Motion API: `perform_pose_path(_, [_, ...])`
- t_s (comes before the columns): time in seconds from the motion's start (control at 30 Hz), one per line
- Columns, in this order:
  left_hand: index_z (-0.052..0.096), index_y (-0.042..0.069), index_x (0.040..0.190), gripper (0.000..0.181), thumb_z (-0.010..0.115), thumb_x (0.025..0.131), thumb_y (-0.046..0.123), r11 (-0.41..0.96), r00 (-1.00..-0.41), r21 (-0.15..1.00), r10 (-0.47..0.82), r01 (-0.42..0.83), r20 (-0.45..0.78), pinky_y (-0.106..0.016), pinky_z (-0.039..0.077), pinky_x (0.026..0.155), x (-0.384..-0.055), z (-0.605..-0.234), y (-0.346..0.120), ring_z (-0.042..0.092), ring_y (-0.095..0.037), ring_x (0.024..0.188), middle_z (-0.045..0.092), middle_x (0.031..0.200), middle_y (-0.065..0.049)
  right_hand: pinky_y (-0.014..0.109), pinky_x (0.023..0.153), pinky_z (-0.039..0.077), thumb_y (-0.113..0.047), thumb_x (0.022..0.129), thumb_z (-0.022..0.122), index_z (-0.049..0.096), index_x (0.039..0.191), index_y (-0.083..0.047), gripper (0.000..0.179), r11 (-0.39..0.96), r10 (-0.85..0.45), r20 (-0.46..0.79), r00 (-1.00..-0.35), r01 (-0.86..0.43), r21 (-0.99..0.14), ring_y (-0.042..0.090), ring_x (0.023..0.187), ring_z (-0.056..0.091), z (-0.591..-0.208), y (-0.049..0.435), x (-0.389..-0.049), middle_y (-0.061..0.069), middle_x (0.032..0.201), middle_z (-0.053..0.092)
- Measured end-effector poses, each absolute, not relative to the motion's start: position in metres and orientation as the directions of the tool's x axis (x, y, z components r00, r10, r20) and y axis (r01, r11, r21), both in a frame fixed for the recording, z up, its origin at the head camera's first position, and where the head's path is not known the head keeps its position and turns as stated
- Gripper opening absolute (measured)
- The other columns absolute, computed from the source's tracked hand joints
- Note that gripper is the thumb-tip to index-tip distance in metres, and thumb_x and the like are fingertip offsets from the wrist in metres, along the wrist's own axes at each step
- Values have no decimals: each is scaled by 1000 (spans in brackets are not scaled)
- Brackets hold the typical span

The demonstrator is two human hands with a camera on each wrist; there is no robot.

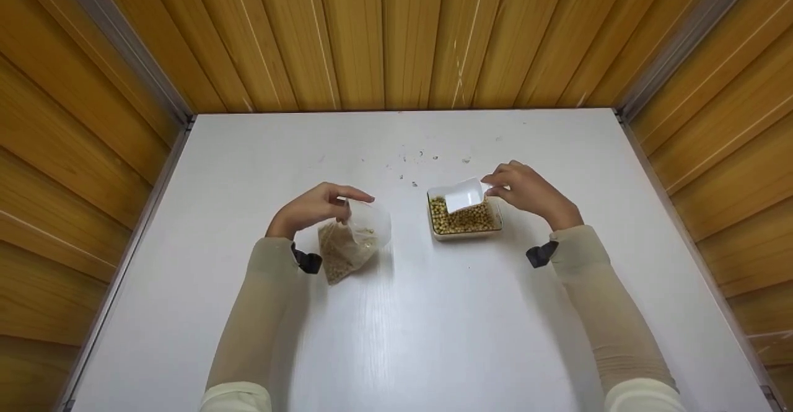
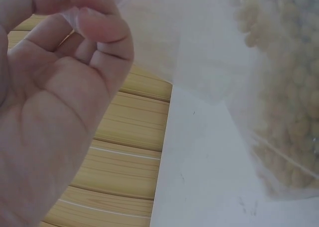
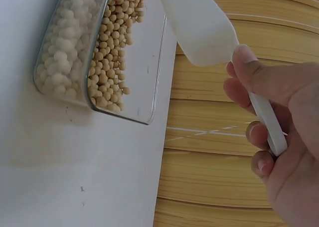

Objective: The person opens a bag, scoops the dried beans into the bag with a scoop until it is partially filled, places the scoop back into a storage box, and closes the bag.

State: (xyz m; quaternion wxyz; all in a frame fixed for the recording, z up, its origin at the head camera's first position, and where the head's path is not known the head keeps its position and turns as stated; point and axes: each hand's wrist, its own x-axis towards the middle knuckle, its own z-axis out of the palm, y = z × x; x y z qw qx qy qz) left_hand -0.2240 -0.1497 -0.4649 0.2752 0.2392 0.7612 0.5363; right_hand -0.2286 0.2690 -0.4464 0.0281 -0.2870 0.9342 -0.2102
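Observation:
My left hand (image 1: 316,207) pinches the top edge of a clear plastic bag (image 2: 204,52) partly filled with soybeans (image 2: 294,102). The bag's lower part rests on or just above the table; I cannot tell which. My right hand (image 1: 526,192) grips the handle of a white plastic scoop (image 3: 202,27). In the head view the scoop's bowl is over the clear rectangular container (image 1: 464,236), tilted, and its inside looks bare. Soybeans (image 3: 107,62) fill part of that container, as the right wrist view shows.
A white table (image 1: 396,331) carries everything. Small dark specks or marks (image 1: 414,184) are scattered behind the container. Wood-patterned walls (image 1: 409,40) stand at the back and both sides. Black wrist devices (image 1: 543,254) sit at both cuffs.

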Motion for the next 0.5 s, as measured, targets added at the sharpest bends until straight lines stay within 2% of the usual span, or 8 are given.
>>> perform_pose_path(0.2, [65, 12, 125, 48, 51, 83, -5, 296, -735, 953, 660, 64, -156, -28, 47, 73, -224, -466, -150, 47, -13, 66, 55, 135, -15, 42, 78, 42, -10, 85, 69, 72, 109, -2, 25, 788, -545, 12, -838, -518, -333, 29, 87, 55, -439, 273, -227, 14, 98, 70])
perform_pose_path(0.37, [65, 15, 125, 46, 52, 85, -3, 314, -744, 948, 646, 53, -172, -32, 49, 76, -224, -468, -150, 49, -16, 66, 54, 139, -6, 40, 73, 43, -9, 83, 72, 75, 103, -5, 21, 802, -563, 24, -826, -554, -224, 28, 82, 55, -437, 272, -224, 11, 92, 70])
perform_pose_path(0.5, [65, 16, 126, 45, 52, 87, -3, 327, -751, 944, 634, 45, -184, -32, 50, 77, -223, -468, -150, 50, -18, 65, 52, 142, -3, 38, 68, 42, -9, 80, 74, 76, 97, -6, 17, 807, -576, 33, -817, -574, -140, 27, 78, 55, -436, 270, -223, 11, 87, 70])
